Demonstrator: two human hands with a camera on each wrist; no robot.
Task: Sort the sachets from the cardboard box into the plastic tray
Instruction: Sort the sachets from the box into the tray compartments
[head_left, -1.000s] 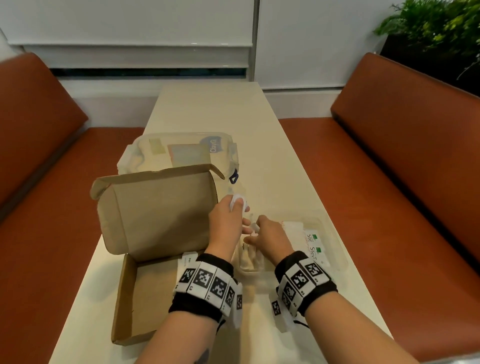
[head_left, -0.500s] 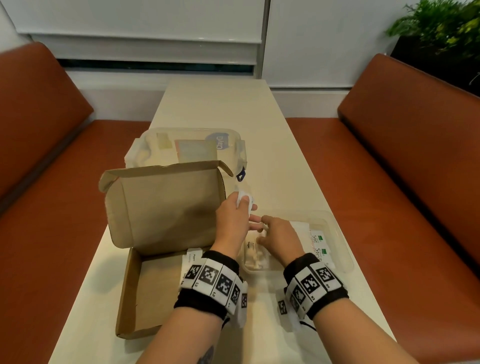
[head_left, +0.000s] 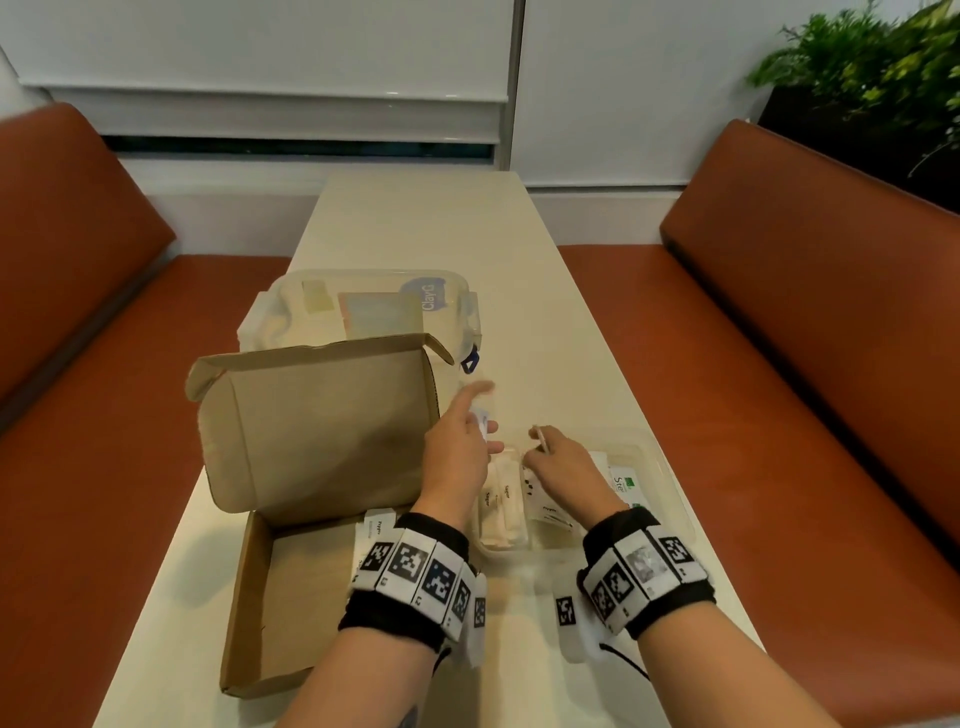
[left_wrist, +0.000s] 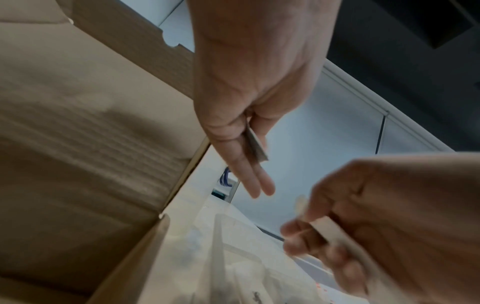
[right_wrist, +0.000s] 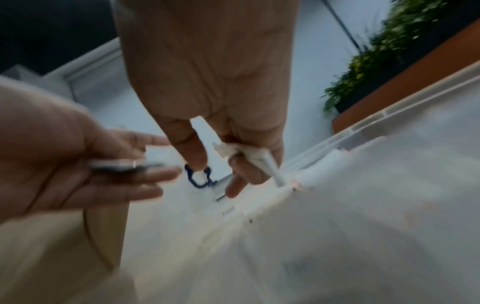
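Note:
The open cardboard box (head_left: 322, 431) sits on the left with its lid upright, and a white sachet (head_left: 376, 527) lies in its near right corner. To its right, the clear plastic tray (head_left: 670, 483) holds sugar sticks (head_left: 501, 514) and green-printed sachets (head_left: 626, 483). My left hand (head_left: 460, 447) hovers over the tray's left end. It pinches a flat white sachet (left_wrist: 255, 146) with its index finger stretched out. My right hand (head_left: 558, 467) is over the tray's middle and pinches a thin white stick sachet (right_wrist: 259, 158).
A lidded clear plastic container (head_left: 363, 306) stands right behind the box. The narrow cream table (head_left: 426, 223) runs away from me between two orange benches (head_left: 779, 364). A green plant (head_left: 872, 88) is at the far right.
The hands, close together over the tray's left end before, have drawn slightly apart. My left index finger has stretched out. A thin stick sachet now shows above my right hand.

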